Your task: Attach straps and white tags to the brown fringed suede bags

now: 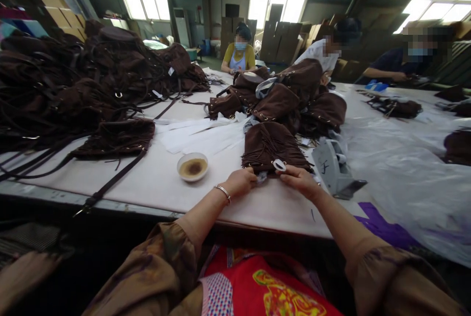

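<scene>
A dark brown fringed bag [274,144] lies on the table in front of me, its opening edge toward me. My left hand [243,181], with a bangle at the wrist, is closed at the bag's near left edge, by a bit of clear plastic [262,177]. At the near right edge, my right hand [297,178] has its fingers pinched at the bag's rim, beside a small white ring-shaped piece [279,165]. Whether the fingers grip that piece or only the rim is hard to tell. A white tape dispenser [333,166] stands right of the bag.
A bowl of brown contents [192,167] sits left of my hands. Brown bags are heaped at left [110,70] and beyond [279,97]. White sheets [202,134], plastic film [397,173] and purple material [386,227] lie around. Several people work across the table; another person's hand [27,274] is lower left.
</scene>
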The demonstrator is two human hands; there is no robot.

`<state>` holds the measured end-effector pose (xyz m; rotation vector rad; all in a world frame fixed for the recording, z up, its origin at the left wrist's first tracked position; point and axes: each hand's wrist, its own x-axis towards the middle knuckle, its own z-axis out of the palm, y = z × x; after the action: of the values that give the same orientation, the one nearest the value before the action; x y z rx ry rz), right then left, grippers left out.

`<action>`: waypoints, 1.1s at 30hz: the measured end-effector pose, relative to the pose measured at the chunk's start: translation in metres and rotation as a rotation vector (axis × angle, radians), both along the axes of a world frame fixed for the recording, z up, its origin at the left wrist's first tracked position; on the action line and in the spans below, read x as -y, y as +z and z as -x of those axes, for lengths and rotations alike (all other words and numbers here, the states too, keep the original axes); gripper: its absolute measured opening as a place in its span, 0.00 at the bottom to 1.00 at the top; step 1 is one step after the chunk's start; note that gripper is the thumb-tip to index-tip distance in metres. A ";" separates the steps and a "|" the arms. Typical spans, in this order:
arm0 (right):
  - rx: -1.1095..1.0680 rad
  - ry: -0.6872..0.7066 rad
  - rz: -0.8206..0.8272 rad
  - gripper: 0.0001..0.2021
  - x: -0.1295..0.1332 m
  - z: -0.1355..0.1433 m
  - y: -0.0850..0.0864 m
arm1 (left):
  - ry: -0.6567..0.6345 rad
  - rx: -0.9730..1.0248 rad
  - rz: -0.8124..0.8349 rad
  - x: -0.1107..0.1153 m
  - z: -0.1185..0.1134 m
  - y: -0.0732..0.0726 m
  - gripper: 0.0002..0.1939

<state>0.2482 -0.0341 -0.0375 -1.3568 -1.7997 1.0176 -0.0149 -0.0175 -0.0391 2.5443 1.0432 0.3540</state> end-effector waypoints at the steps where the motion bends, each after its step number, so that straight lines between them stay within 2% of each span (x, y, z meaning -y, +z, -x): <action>1: 0.051 0.071 -0.039 0.17 0.005 0.004 -0.001 | -0.044 0.021 0.008 0.001 0.003 0.000 0.10; 4: 0.318 0.258 -0.182 0.27 0.016 0.029 0.002 | -0.178 0.051 0.028 0.005 0.007 0.002 0.10; 6: 0.581 0.269 -0.229 0.26 0.023 0.047 0.008 | -0.240 0.047 0.021 0.008 0.006 0.003 0.11; 8: 0.810 0.192 -0.188 0.18 0.033 0.061 0.016 | -0.158 0.001 -0.014 0.009 0.004 0.003 0.11; 11: 0.992 0.096 -0.049 0.10 0.058 0.065 0.032 | 0.080 -0.074 -0.059 0.009 0.002 0.001 0.11; 13: 1.036 0.084 0.041 0.09 0.082 0.056 0.044 | 0.160 -0.090 -0.062 0.008 0.002 0.000 0.12; 15: 1.036 0.078 0.120 0.09 0.110 0.041 0.055 | 0.186 -0.094 -0.060 0.005 0.001 -0.001 0.13; 18: 0.933 0.054 0.215 0.06 0.154 0.017 0.069 | 0.183 -0.103 -0.053 0.002 -0.004 -0.002 0.12; 21: 0.796 0.037 0.275 0.06 0.189 0.000 0.075 | 0.166 -0.127 -0.052 0.002 -0.013 -0.001 0.12; 24: 0.601 0.100 0.300 0.09 0.206 -0.010 0.072 | 0.179 -0.162 -0.062 0.003 -0.021 0.000 0.13; 26: 0.494 0.104 0.292 0.14 0.208 -0.016 0.066 | 0.203 -0.186 -0.072 0.002 -0.021 0.000 0.13; 30: 0.572 0.040 0.319 0.29 0.207 -0.037 0.047 | 0.257 -0.227 -0.098 -0.006 -0.012 0.001 0.15; 31: 0.623 0.046 0.345 0.28 0.211 -0.045 0.041 | 0.271 -0.235 -0.105 -0.009 -0.008 0.001 0.15; 33: 0.701 0.019 0.380 0.18 0.228 -0.066 0.026 | 0.287 -0.240 -0.120 -0.013 0.000 0.002 0.15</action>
<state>0.3142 -0.2616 -0.0119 -2.1313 -2.1753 0.9982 -0.0149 -0.0041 -0.0373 2.5904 1.5268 0.1932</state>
